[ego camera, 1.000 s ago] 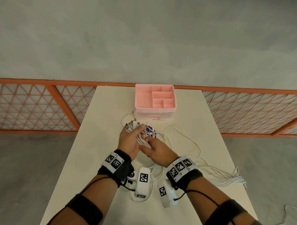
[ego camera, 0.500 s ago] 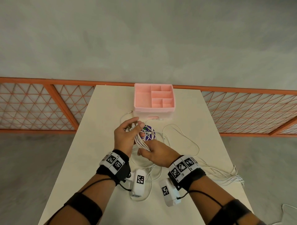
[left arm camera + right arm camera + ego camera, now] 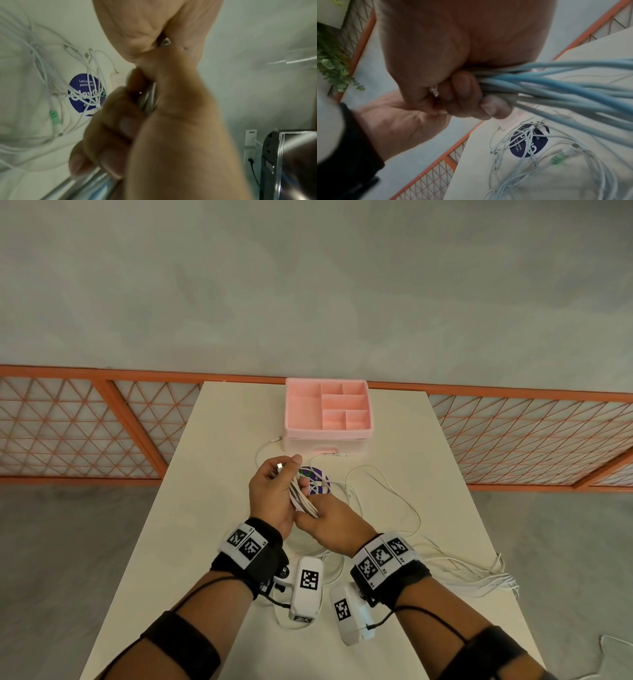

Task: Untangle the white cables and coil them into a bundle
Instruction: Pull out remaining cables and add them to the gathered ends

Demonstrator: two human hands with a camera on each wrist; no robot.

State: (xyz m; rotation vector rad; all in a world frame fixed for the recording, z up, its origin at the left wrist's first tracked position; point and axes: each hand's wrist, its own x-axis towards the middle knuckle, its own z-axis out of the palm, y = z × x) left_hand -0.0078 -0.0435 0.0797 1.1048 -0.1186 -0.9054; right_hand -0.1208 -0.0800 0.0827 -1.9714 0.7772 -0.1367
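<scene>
A bunch of white cables is held above the table between both hands. My left hand curls round its upper end, where a metal plug shows by the fingers. My right hand grips the lower end just below it. In the right wrist view the right fingers wrap the cables, which fan out to the right. In the left wrist view the cables run between the curled left fingers and the palm. More loose cables trail over the table to the right.
A pink compartment box stands at the table's far end. A round purple sticker lies on the table under tangled cable ends, with a green connector nearby. Cable ends reach the right table edge. An orange mesh fence runs behind.
My left hand has shifted its hold and closed its fingers over the plug ends that stuck out before. The right hand has kept its grip on the lower end.
</scene>
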